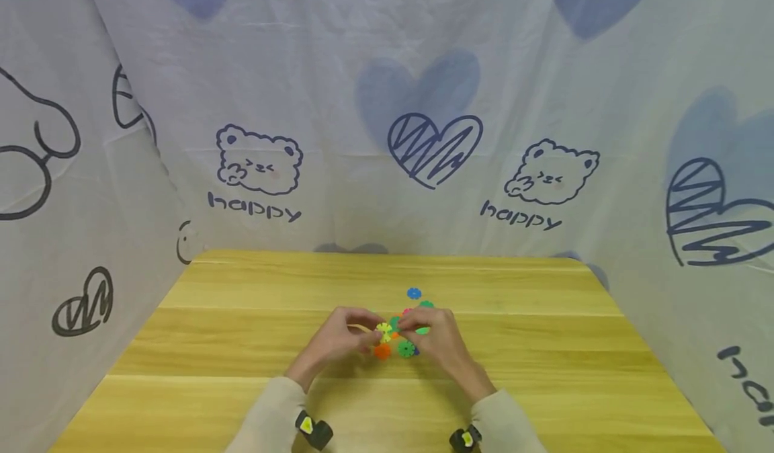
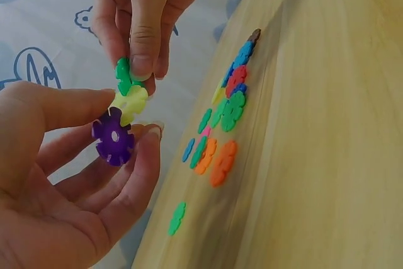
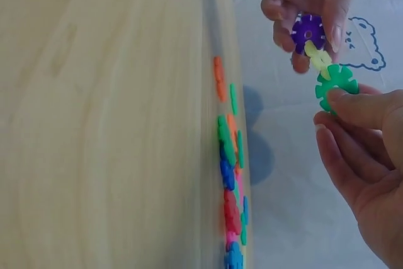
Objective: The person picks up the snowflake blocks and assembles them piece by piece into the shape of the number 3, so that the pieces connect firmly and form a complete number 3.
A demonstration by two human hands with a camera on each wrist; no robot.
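Three notched plastic building discs are joined in a short chain between the two hands. My left hand (image 2: pixel 82 168) grips the chain at its purple disc (image 2: pixel 114 137) and yellow disc (image 2: pixel 131 104), fingertips right around where they meet. At the other end, my right hand (image 3: pixel 371 137) pinches a green disc (image 3: pixel 336 86) between thumb and fingers. The yellow piece sits between the purple and green ones, turned nearly edge-on in the right wrist view. Both hands are held close together over the table in the head view.
Loose discs lie on the wooden table (image 1: pixel 242 345) around and beyond the hands, among them an orange disc (image 1: pixel 382 351), a green disc (image 1: pixel 406 349) and a blue disc (image 1: pixel 414 293). A printed white cloth (image 1: pixel 338 191) encloses the back and sides.
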